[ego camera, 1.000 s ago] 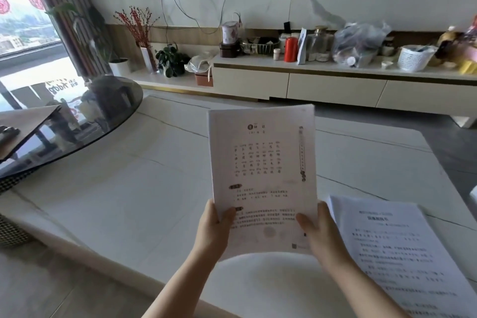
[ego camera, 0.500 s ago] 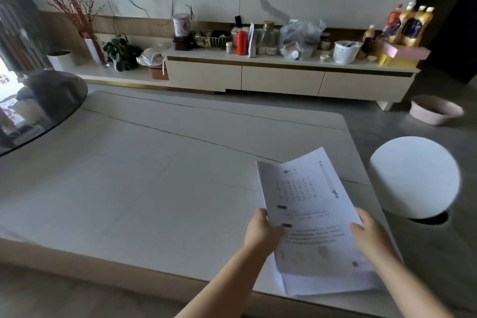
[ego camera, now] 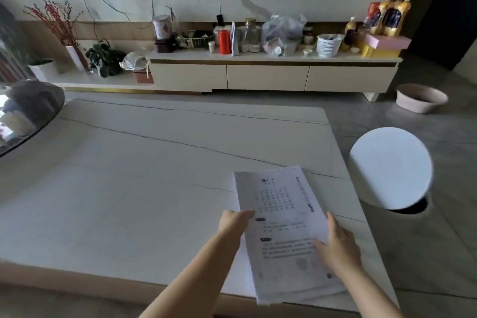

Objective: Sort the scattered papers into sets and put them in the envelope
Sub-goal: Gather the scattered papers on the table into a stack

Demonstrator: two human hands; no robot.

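**Q:** Fingers (ego camera: 325,247) first: what are they doing on the sheets?

**R:** On the right hand (ego camera: 340,248) they lie loosely spread and fairly flat across the top sheet, near its right edge, pressing down rather than pinching. The left hand (ego camera: 233,222) sits at the left edge of the papers (ego camera: 282,230); its thumb reaches onto the page, and I cannot tell whether the other fingers curl beneath the stack.

**Q:** Where is the stack?

**R:** On the white table (ego camera: 144,188), at its near right corner. Its bottom end comes to the near edge and seems to overhang it slightly. No envelope shows anywhere in view.

**Q:** Which way does it point?

**R:** Long axis runs from the near edge toward the far edge, tilted a little so the top leans left. Print faces up, and the heading sits at the far end, so it reads upright for the person.

**Q:** How should this step be done well?

**R:** I judge the job here is squaring one set on its pile. Keep the right palm flat to pin the sheets, and use the left hand to nudge the side edge flush. A few lower sheets peek out at the bottom left, so they want tapping in. Sliding the stack further from the near edge would guard against it tipping off toward the round white stool (ego camera: 389,168).
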